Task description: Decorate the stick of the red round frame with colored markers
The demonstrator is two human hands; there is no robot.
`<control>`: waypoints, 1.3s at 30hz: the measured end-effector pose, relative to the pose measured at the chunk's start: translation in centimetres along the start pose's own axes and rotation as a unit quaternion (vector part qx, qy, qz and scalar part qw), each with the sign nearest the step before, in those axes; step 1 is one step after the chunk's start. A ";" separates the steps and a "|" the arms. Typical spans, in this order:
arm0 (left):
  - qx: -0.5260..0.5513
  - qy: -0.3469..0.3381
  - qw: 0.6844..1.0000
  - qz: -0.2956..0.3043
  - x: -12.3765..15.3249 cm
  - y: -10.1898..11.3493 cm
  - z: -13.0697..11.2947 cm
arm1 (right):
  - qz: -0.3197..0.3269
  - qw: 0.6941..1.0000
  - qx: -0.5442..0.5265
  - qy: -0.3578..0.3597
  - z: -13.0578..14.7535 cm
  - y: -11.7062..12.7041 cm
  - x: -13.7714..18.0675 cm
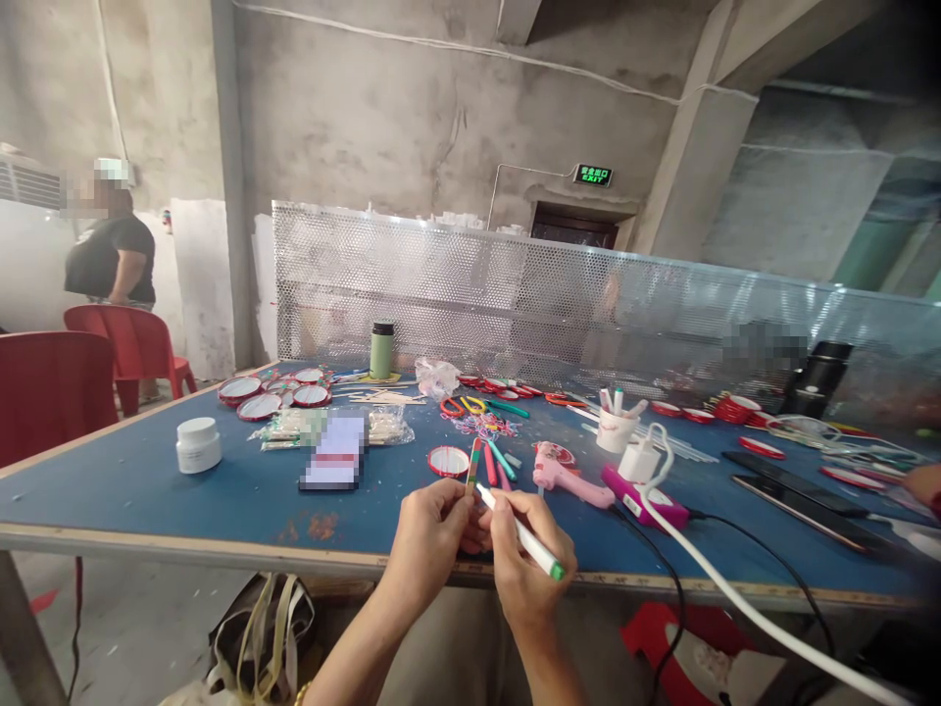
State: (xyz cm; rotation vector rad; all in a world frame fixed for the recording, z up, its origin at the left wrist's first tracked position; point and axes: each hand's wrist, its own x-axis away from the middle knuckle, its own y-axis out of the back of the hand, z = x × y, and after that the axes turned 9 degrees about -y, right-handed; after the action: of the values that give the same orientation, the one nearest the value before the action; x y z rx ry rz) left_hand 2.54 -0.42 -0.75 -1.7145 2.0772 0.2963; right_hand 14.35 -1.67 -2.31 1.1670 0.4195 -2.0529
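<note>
Stick (474, 465) btm hidden by L hand (432, 528); R hand (520, 584) pt-covers marker (536, 549).

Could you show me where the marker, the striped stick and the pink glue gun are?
White marker (535, 549): head view, on its barrel near the green end.
Striped stick (474, 463): head view, on its coloured upper part.
Pink glue gun (575, 481): head view, on its handle.

We can read one sign (592, 176): on the wall (353, 108) above the doorway (573, 226), it shows "EXIT" in green capitals, with the Chinese characters 安全出口 over them. On the white jar (198, 447) on the desk (246, 505) we see faint print too small to make out, and the phone (334, 451) is pixelated beyond our reading.
</note>
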 end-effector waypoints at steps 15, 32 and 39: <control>-0.007 -0.009 1.000 -0.004 0.1 0.0 -0.3 | 0.006 0.999 0.011 0.035 0.5 0.1 -0.2; -0.032 -0.020 0.999 0.002 0.2 0.1 0.0 | 0.014 0.999 0.005 0.047 0.5 0.2 -0.2; -0.041 -0.023 0.999 0.003 0.1 0.1 -0.2 | 0.016 0.999 0.003 0.047 0.5 0.1 -0.2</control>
State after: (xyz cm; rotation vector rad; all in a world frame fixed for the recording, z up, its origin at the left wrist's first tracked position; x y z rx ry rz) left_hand 2.41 -0.61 -0.67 -1.7322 2.0630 0.4255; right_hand 14.20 -1.93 -1.87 1.2695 0.4363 -1.9788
